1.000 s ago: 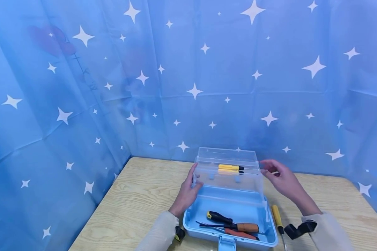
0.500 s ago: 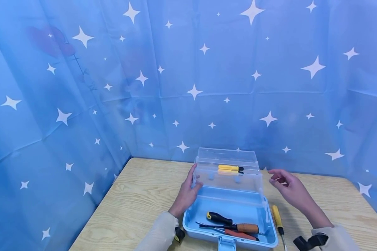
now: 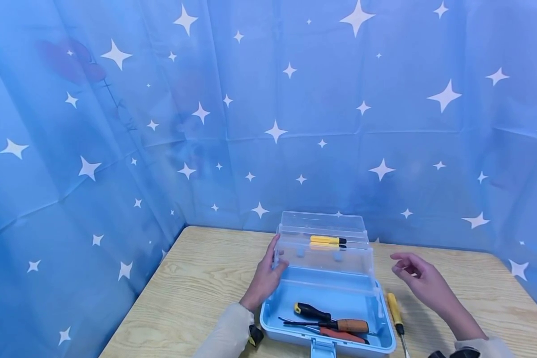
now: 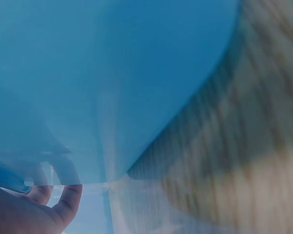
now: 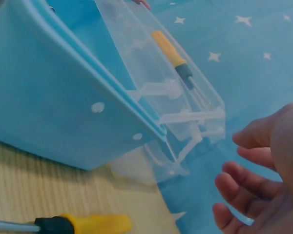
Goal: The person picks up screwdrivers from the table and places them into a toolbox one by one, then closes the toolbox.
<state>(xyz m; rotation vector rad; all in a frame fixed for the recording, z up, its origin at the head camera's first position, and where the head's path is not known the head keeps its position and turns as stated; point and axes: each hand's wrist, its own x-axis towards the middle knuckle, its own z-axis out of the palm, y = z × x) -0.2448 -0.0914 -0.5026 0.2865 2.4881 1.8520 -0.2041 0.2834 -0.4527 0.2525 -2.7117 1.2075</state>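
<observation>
A light-blue toolbox (image 3: pixel 273 325) stands open on the table. My left hand (image 3: pixel 265 278) grips the left end of its raised clear plastic tray (image 3: pixel 358 263), thumb in front; some fingers are hidden. In the tray lies a screwdriver (image 3: pixel 325 239) with a yellow handle and black collar, seen also in the right wrist view. The box bottom holds a black-and-yellow-handled screwdriver (image 3: pixel 312 312), a wooden-handled screwdriver (image 3: pixel 352 325) and a red-handled tool (image 3: pixel 342 334). To the right of the tray, my right hand (image 3: pixel 422 281) hovers apart from it, fingers loosely bent, holding nothing.
Another yellow-handled screwdriver (image 3: pixel 395 309) lies on the wooden table (image 3: pixel 183 293), along the box's right side. A blue latch (image 3: pixel 323 347) hangs at the box front. Behind the table hangs a blue curtain (image 3: pixel 232 164) with white stars.
My right hand has let go of the yellow screwdriver's shaft end at the tray and drawn away to the right and down. The left hand stays on the tray.
</observation>
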